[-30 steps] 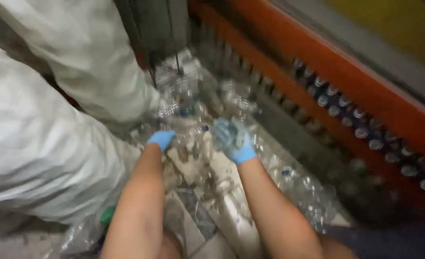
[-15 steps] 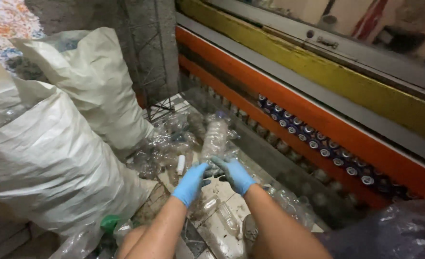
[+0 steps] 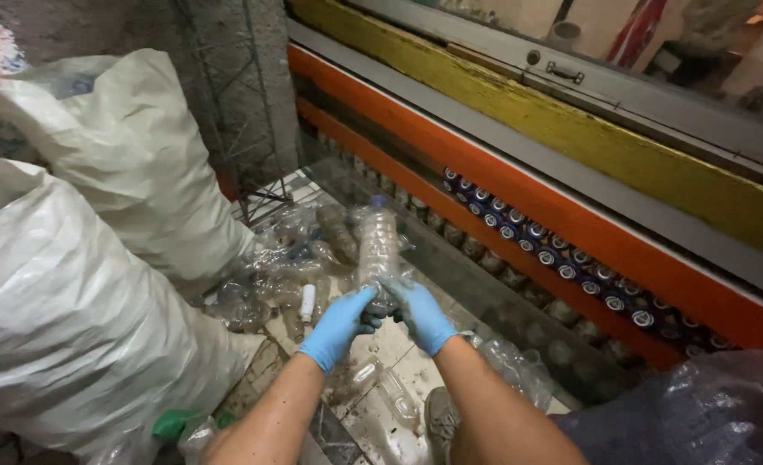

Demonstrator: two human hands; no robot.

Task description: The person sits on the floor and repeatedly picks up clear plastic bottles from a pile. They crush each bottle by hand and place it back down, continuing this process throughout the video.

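Head view: tiled floor point(image 3: 399, 366) strewn with clear bottles, white sacks point(image 3: 80, 327) at left, orange-and-yellow machine point(image 3: 571, 215) at right. Left hand point(image 3: 338, 325) and right hand point(image 3: 420, 314), blue-gloved, both clamp the base of an upright clear plastic bottle point(image 3: 378, 245), held above the floor pile.

The single head-worn camera looks steeply down and forward, close above the forearms, toward the littered floor point(image 3: 381, 362).
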